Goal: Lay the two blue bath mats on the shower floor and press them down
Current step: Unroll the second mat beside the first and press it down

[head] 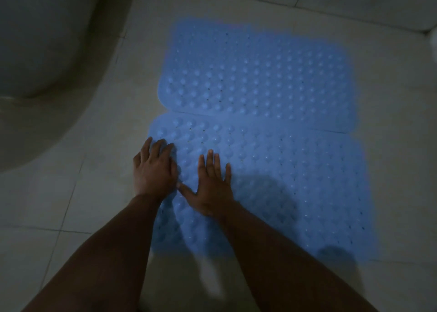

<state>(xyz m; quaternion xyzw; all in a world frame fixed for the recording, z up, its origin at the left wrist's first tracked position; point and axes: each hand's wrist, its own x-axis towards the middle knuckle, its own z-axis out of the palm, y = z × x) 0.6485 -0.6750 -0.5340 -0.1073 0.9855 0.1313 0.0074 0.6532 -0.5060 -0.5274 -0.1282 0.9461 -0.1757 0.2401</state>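
Both my bare forearms reach down so my left hand (155,169) and right hand (212,184) press flat, fingers spread, gripping nothing, on the near bumpy blue rubber bath mat (295,181), which touches the far blue mat (255,75) on the pale tiled floor (71,193).

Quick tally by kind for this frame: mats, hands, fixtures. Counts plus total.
Blue mats: 2, far mat and near mat, edge to edge on the tile floor
Hands: 2, left hand and right hand, both flat on the near mat
Toilet: 1, far left
Total: 5
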